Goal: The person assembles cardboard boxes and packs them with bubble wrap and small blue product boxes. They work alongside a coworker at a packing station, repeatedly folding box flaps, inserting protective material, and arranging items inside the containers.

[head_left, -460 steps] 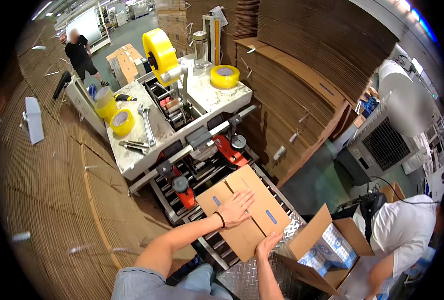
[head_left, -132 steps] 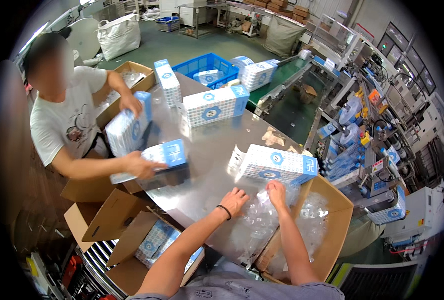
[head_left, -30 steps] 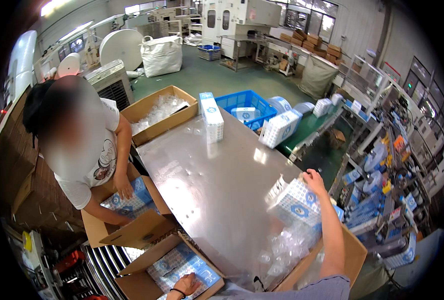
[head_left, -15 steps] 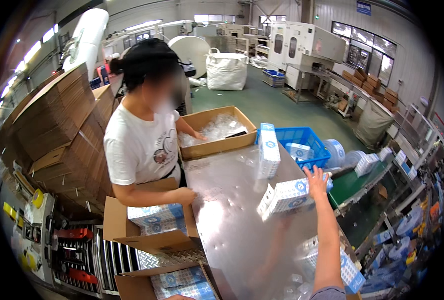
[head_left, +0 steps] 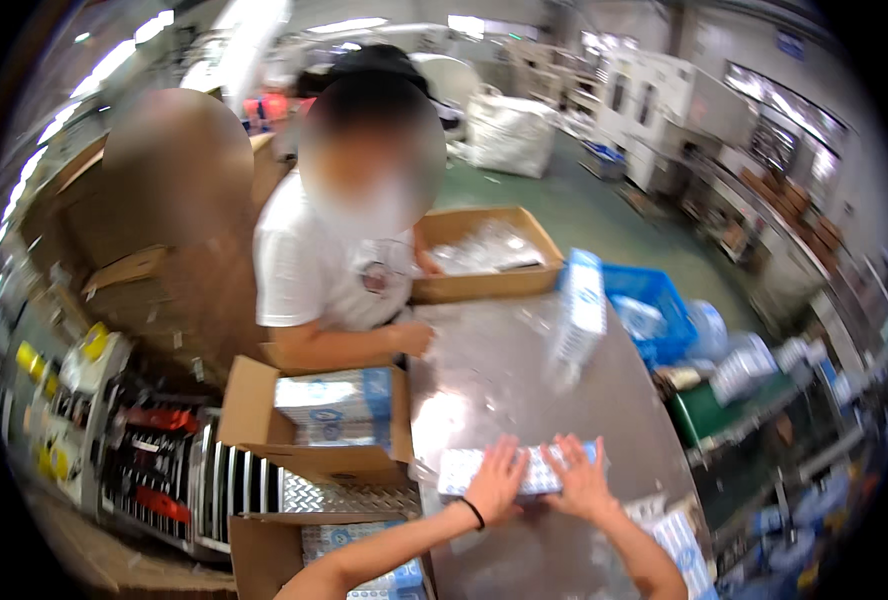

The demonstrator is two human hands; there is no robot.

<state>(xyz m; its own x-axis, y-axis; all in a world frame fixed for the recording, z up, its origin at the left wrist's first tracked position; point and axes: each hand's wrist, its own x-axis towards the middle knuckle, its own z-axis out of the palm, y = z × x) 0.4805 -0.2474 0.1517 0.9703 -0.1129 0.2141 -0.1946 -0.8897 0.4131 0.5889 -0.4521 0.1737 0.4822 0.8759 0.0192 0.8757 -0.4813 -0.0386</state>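
Note:
A long white-and-blue printed pack (head_left: 461,468) lies across the metal table (head_left: 494,350) in front of me. My left hand (head_left: 498,480), with a dark band at the wrist, grips its middle, fingers reaching over the top. Near the pack's right end, my right hand (head_left: 576,476) holds it with spread fingers. Motion blurs the pack's print and edges. Farther off, a second pack (head_left: 582,300) stands upright beside a blue basket (head_left: 664,340). At the lower left, an open carton (head_left: 264,555) holds several similar packs, partly hidden by my left forearm.
Across the table's left side, a co-worker in a white shirt (head_left: 329,260) stands near a filled open carton (head_left: 314,460). A cardboard box of clear plastic (head_left: 489,285) sits at the far end. A green conveyor (head_left: 704,415) runs along the right; rollers (head_left: 239,470) lie left.
My right hand has drawn the pack left and nearer along the table. My left hand has come up from the lower-left carton onto it. The view has turned left.

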